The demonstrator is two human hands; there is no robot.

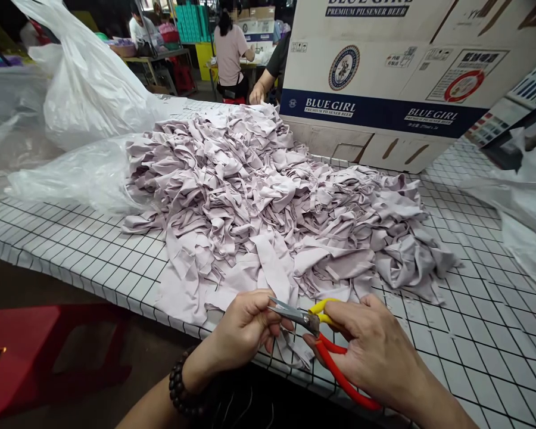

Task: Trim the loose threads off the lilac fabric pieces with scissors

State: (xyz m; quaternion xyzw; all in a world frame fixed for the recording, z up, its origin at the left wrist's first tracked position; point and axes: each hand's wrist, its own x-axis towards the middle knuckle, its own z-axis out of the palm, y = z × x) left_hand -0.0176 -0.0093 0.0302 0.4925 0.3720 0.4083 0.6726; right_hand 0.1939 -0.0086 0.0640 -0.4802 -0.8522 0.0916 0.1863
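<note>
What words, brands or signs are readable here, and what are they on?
"BLUE GIRL": twice on the large carton's blue band; partly cut off at the picture's top.
"PREMIUM PILSENER BEER": beneath each.
Too small or blurred: the round seal, red-ring label, remaining print, carton behind.

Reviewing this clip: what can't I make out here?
All in the head view:
Left hand: what its fingertips hold, if anything, hidden by its own fingers.
Scissors: parts of the handles, covered by the right hand.
Co-worker's arm: most of its owner, behind the cardboard box.
Cardboard box: upper part, cut off by the top edge.
Red stool: cut off by the left edge.
</note>
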